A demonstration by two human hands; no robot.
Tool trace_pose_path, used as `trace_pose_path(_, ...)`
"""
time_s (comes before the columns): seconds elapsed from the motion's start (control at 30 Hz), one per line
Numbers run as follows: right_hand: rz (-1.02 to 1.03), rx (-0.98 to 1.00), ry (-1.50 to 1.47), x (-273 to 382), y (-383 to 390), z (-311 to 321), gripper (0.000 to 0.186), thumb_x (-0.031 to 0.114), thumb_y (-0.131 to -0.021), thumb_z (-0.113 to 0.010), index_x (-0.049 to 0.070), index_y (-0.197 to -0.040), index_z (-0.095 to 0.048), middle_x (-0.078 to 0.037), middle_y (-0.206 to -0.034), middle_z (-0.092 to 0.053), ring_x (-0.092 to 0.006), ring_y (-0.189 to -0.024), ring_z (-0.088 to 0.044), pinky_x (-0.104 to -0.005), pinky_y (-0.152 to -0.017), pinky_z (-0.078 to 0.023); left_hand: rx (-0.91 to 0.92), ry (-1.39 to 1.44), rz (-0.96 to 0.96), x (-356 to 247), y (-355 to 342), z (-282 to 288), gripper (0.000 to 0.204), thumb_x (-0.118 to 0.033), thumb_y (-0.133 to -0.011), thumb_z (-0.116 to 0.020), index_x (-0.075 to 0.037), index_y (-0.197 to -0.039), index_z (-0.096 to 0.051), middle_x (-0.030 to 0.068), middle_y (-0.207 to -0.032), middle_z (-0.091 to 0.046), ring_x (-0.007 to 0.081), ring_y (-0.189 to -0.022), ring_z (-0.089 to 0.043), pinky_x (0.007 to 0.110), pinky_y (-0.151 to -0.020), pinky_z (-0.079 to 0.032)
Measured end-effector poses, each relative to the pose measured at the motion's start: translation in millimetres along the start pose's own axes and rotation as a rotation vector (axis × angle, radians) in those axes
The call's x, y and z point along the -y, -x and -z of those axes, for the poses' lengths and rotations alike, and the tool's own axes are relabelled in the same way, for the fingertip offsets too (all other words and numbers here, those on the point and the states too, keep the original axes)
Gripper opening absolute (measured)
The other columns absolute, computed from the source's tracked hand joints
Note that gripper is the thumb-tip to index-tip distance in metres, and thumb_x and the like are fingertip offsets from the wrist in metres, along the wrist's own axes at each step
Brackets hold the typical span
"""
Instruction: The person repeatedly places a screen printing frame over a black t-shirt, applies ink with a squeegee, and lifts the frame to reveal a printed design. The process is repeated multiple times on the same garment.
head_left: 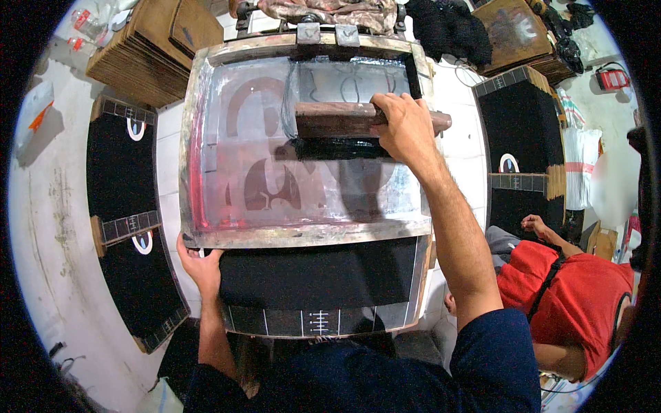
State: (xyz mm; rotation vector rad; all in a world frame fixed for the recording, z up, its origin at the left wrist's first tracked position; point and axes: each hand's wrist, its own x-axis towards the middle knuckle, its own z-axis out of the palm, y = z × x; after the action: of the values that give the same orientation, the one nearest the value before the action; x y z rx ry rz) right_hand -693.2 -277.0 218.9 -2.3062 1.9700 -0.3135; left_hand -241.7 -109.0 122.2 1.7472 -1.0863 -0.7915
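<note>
A screen printing frame [306, 234] with a translucent mesh and darker cut-out shapes lies over a board [303, 279] covered in black, with white markings along its near edge. My right hand [403, 131] grips a wooden-handled squeegee [323, 119] over the upper part of the mesh, with dark ink along its blade. My left hand [201, 261] is at the frame's near left corner, thumb and fingers around the edge where frame and board meet. Metal clamps [308, 34] sit on the frame's far bar.
Black boards with strip markings stand at left [120, 179] and right [516, 124]. Stacked brown boards [138, 55] lie upper left, black cloth [447, 31] upper right. A co-worker in red [571, 303] is at lower right. A red object [611, 79] and plastic bottles [89, 24] lie near the walls.
</note>
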Motion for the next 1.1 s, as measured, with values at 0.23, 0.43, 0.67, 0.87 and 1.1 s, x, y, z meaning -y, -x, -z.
trace_pose_path(0.23,0.016,0.064,-0.039,-17.3,1.3,-25.1,0.044,0.012,-0.072,-0.084,0.013,-0.113,-0.067,-0.008,-0.103,-0.071,-0.0311,-0.101,-0.065,-0.0486,-0.087,-0.045,-0.021,0.0,0.06,-0.7,-2.3,-2.2,0.097,0.005,-0.066,-0.09,0.001,-0.148,-0.038,0.0147,-0.138,-0.055,0.0253,-0.126,-0.056,0.037,-0.11,-0.044)
trace_pose_path(0.43,0.006,0.089,0.161,-65.8,-152.7,-38.6,0.06,0.027,-0.069,-0.085,0.02,-0.126,-0.068,-0.011,-0.113,-0.075,-0.0293,-0.108,-0.071,-0.0545,-0.096,-0.048,-0.018,0.0,0.069,-1.9,-1.9,0.0,0.102,0.005,-0.065,-0.093,0.003,-0.149,-0.036,0.0168,-0.14,-0.054,0.0263,-0.127,-0.056,0.038,-0.11,-0.045)
trace_pose_path(0.67,0.043,-0.69,-0.025,-74.1,-121.9,-58.8,0.063,0.024,-0.081,-0.083,0.019,-0.139,-0.058,-0.015,-0.125,-0.065,-0.0371,-0.114,-0.061,-0.0513,-0.096,-0.045,-0.006,0.029,0.018,-13.2,0.9,-6.1,0.111,0.002,-0.066,-0.092,-0.001,-0.156,-0.028,0.0176,-0.142,-0.052,0.0284,-0.127,-0.056,0.038,-0.11,-0.046)
trace_pose_path(0.87,-0.244,-0.396,-0.173,53.1,147.7,-37.3,0.041,0.024,-0.085,-0.076,0.008,-0.121,-0.066,-0.017,-0.119,-0.06,-0.0364,-0.117,-0.054,-0.0517,-0.101,-0.037,0.015,0.097,-0.033,-49.9,5.9,-6.8,0.125,0.008,-0.064,-0.091,-0.005,-0.163,-0.015,0.0224,-0.146,-0.048,0.0318,-0.13,-0.054,0.042,-0.111,-0.046)
trace_pose_path(1.1,-0.068,-0.836,0.007,77.2,102.8,102.4,0.022,0.028,-0.092,-0.066,0.013,-0.108,-0.07,-0.01,-0.102,-0.068,-0.0319,-0.098,-0.063,-0.0447,-0.088,-0.044,0.023,0.329,-0.456,-149.7,-44.5,48.7,0.109,0.004,-0.077,-0.087,-0.002,-0.161,-0.018,0.0187,-0.125,-0.066,0.0242,-0.108,-0.064,0.038,-0.098,-0.052)
